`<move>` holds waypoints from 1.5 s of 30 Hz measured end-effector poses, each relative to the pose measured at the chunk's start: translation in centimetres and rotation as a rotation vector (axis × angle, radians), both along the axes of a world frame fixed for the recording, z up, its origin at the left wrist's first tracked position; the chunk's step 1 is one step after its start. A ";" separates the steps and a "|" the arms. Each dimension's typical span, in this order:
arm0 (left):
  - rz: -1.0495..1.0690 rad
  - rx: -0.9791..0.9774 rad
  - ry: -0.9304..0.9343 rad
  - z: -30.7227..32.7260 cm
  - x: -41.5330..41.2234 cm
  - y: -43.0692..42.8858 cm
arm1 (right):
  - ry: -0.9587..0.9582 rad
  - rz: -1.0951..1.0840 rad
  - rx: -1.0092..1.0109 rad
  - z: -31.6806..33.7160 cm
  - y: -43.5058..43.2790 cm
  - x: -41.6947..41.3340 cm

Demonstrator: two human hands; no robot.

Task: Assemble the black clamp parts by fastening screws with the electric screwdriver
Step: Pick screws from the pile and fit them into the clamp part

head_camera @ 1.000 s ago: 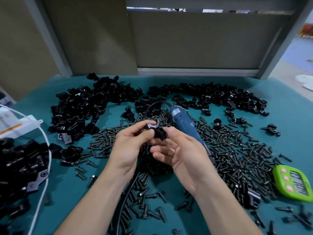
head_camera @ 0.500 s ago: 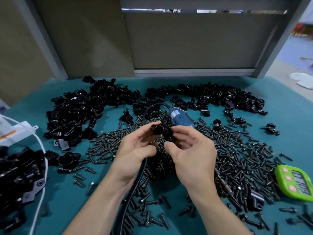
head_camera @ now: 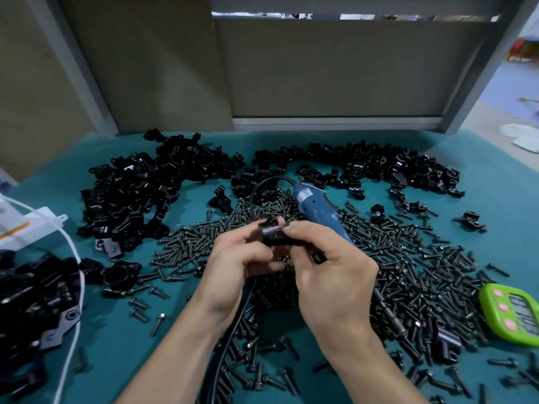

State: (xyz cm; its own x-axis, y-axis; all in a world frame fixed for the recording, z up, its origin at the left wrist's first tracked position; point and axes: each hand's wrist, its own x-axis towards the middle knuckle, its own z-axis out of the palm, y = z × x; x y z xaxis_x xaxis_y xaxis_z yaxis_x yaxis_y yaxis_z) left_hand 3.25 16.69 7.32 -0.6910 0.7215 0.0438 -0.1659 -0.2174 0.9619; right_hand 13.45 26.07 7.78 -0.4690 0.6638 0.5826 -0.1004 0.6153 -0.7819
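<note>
Both hands meet above the middle of the teal table, holding a small black clamp part (head_camera: 272, 232) between their fingertips. My left hand (head_camera: 233, 269) pinches it from the left, my right hand (head_camera: 326, 272) from the right. The part is blurred and partly hidden by the fingers. Behind my right hand the blue electric screwdriver (head_camera: 318, 211) lies on the table, its bit (head_camera: 388, 310) pointing toward the near right, its black cable (head_camera: 233, 339) curving back under my left wrist. Loose black screws (head_camera: 408, 258) cover the table's middle and right.
Heaps of black clamp parts lie at the back left (head_camera: 140, 199), back right (head_camera: 379, 167) and near left (head_camera: 29, 301). A green timer (head_camera: 513, 313) sits at the right edge. A white box (head_camera: 26, 228) and white cord (head_camera: 73, 316) lie at the left.
The hands have closed together on the clamp part, and it has turned between the fingertips. My right hand now covers less of the screwdriver than half a second ago.
</note>
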 end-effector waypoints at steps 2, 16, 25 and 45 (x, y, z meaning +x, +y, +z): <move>0.002 -0.041 0.015 -0.1 0.1 0.0 | 0.008 -0.057 0.170 -0.2 0.1 0.1; 0.002 -0.079 0.020 0.1 0.5 0.1 | -0.036 0.147 -0.436 0.8 0.4 0.6; 0.290 -0.179 0.051 -0.4 -0.3 0.4 | -0.334 0.047 -0.131 0.9 0.2 -0.3; 0.580 -0.497 0.368 -1.0 -4.4 -0.8 | -1.365 0.144 0.481 4.2 8.6 -21.8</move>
